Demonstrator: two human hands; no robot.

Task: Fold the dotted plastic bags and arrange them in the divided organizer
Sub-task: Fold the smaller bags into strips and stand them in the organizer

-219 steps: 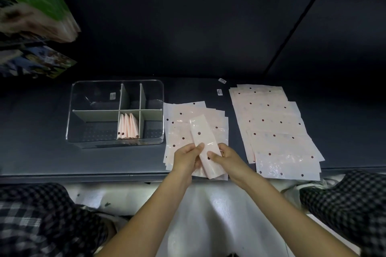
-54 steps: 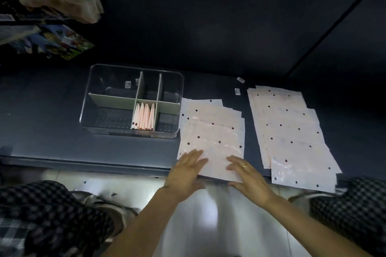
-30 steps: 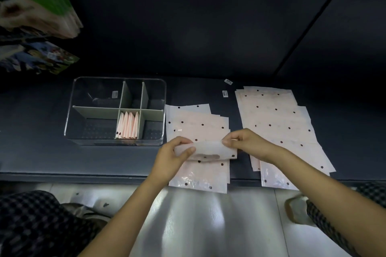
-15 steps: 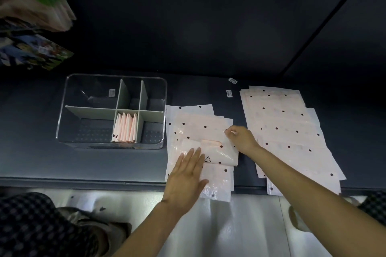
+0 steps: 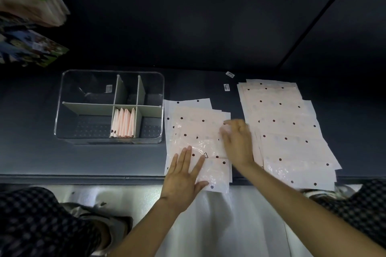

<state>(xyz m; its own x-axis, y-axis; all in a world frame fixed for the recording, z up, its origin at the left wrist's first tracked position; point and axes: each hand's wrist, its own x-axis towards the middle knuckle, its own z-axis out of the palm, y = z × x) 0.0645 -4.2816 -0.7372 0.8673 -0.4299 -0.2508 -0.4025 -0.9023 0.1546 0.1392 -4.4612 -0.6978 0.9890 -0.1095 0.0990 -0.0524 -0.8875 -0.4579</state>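
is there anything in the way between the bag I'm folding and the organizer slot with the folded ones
Nothing visible. Both hands, left and right, lie on the bag. Between it and the organizer is only bare counter. The slot holding folded bags is open on top, though fairly full.

Thin pale-pink dotted plastic bags (image 5: 198,129), glossy and crinkled where light catches. Clear, smooth, rounded-corner plastic organizer (image 5: 62,110) with matt grey-green flat dividers (image 5: 87,108). Matt dark blue-grey tabletop (image 5: 31,152). Soft black-and-white checked cloth trousers (image 5: 37,221).
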